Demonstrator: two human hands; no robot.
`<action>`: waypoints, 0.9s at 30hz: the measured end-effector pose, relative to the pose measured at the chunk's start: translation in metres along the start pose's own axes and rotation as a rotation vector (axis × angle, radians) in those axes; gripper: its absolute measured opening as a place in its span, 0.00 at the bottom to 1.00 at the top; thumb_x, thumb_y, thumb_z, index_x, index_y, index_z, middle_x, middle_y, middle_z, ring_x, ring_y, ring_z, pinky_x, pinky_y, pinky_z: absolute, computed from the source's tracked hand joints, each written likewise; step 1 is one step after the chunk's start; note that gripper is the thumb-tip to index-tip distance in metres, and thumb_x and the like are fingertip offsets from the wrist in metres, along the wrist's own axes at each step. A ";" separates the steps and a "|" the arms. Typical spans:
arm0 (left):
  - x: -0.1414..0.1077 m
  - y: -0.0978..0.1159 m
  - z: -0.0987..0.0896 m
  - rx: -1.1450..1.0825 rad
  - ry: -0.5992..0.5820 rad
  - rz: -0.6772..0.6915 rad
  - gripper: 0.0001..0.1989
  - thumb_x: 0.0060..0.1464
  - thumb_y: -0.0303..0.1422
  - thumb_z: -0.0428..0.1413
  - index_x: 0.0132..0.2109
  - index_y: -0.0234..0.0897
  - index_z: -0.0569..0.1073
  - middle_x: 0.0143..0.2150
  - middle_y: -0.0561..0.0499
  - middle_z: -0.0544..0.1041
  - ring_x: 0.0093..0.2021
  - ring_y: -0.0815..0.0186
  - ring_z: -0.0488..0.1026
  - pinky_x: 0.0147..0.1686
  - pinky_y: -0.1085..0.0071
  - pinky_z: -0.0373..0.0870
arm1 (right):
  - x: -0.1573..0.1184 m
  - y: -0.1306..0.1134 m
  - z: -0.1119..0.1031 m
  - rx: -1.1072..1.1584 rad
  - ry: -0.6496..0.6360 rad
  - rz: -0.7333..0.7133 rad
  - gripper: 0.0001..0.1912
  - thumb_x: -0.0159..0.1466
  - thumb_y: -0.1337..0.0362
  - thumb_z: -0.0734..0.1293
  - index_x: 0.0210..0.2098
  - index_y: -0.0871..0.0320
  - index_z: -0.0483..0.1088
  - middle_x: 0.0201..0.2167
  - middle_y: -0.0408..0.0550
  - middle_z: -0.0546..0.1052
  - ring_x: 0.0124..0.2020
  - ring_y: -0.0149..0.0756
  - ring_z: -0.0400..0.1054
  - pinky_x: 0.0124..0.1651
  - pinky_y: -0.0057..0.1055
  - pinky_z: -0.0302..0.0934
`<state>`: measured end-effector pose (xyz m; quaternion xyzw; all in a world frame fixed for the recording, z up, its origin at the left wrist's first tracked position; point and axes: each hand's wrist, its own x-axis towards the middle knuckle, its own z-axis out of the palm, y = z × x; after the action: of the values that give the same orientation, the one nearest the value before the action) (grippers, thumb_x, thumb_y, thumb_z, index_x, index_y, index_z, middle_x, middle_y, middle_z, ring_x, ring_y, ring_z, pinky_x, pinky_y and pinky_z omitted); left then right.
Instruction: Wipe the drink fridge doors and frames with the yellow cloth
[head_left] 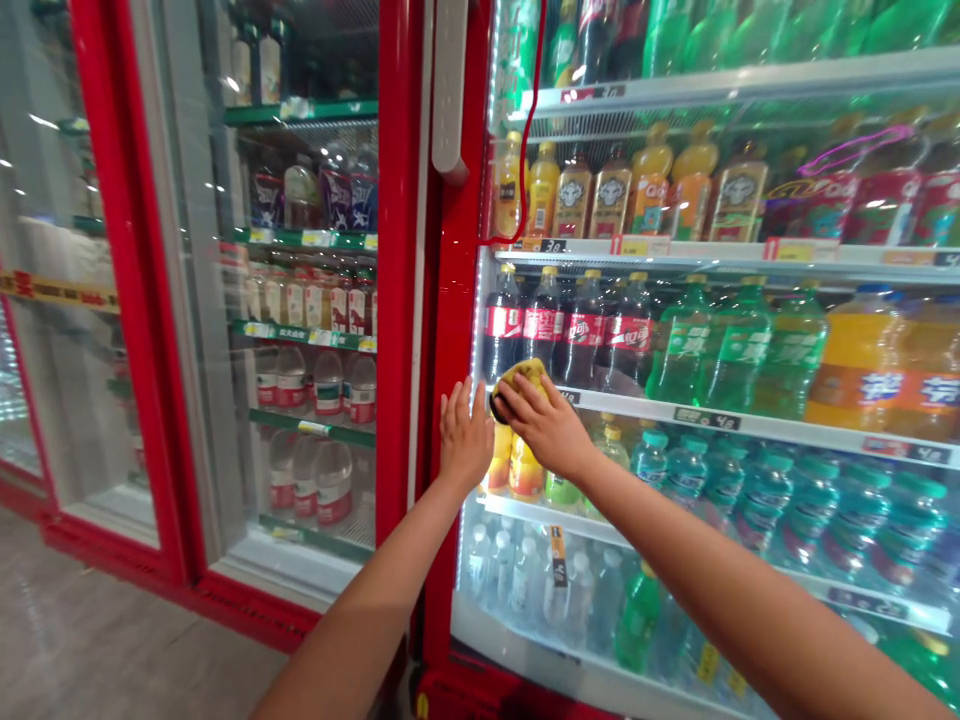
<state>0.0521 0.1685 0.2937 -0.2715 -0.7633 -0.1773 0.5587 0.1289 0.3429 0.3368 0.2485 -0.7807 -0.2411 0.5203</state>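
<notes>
My right hand [544,420] presses a yellow cloth [527,371] with a dark edge flat against the glass door of the lit drinks fridge, near its left side. Just left of it, my left hand [466,435] lies spread on the red door frame [457,300] and the edge of the glass, with nothing in it. Behind the glass, dark cola bottles [585,325] with red labels stand on the shelf at the height of the cloth.
Shelves of green, orange and blue-capped bottles [765,490] fill the fridge to the right. A second red-framed fridge [401,250] stands at the left, above a grey floor [112,640]. A red cord [525,150] hangs at the top centre.
</notes>
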 end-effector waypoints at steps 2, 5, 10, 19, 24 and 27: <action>-0.002 0.002 0.003 -0.008 -0.002 0.011 0.30 0.66 0.31 0.48 0.72 0.31 0.56 0.74 0.33 0.57 0.76 0.50 0.49 0.73 0.44 0.49 | -0.026 0.006 -0.005 0.010 -0.021 -0.074 0.27 0.69 0.70 0.62 0.67 0.58 0.64 0.70 0.51 0.65 0.71 0.51 0.56 0.71 0.58 0.54; -0.002 0.009 0.008 -0.015 0.011 0.026 0.29 0.66 0.31 0.48 0.72 0.29 0.56 0.73 0.31 0.58 0.76 0.49 0.50 0.73 0.45 0.50 | -0.059 0.034 -0.022 -0.035 -0.013 0.011 0.29 0.70 0.71 0.61 0.69 0.54 0.61 0.71 0.49 0.64 0.73 0.49 0.52 0.73 0.57 0.50; 0.007 0.034 0.014 -0.041 0.065 0.043 0.29 0.67 0.30 0.47 0.72 0.29 0.56 0.73 0.31 0.58 0.76 0.50 0.49 0.73 0.45 0.50 | -0.051 0.064 -0.038 -0.112 0.054 0.352 0.29 0.71 0.68 0.61 0.71 0.52 0.59 0.73 0.50 0.60 0.75 0.52 0.45 0.74 0.59 0.44; 0.018 0.077 0.022 -0.080 0.038 0.165 0.28 0.66 0.28 0.49 0.72 0.44 0.60 0.75 0.40 0.57 0.76 0.51 0.49 0.74 0.44 0.46 | -0.116 0.049 -0.040 -0.107 -0.035 0.140 0.32 0.70 0.71 0.60 0.72 0.49 0.57 0.72 0.46 0.62 0.73 0.48 0.52 0.74 0.55 0.48; 0.025 0.092 0.026 -0.103 0.027 0.231 0.32 0.64 0.29 0.52 0.73 0.45 0.57 0.75 0.43 0.56 0.76 0.52 0.48 0.75 0.44 0.43 | -0.130 0.079 -0.057 -0.172 0.032 0.331 0.32 0.70 0.69 0.61 0.72 0.47 0.56 0.72 0.46 0.62 0.74 0.50 0.50 0.74 0.56 0.47; 0.027 0.103 0.030 -0.133 0.044 0.213 0.33 0.64 0.29 0.52 0.74 0.42 0.55 0.75 0.41 0.56 0.76 0.51 0.49 0.75 0.44 0.42 | -0.107 0.072 -0.048 -0.189 0.107 0.461 0.31 0.71 0.68 0.61 0.72 0.48 0.56 0.72 0.49 0.61 0.75 0.53 0.47 0.73 0.59 0.47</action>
<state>0.0862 0.2732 0.3065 -0.3834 -0.7044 -0.1729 0.5717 0.1994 0.4599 0.3248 0.0267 -0.7620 -0.1746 0.6230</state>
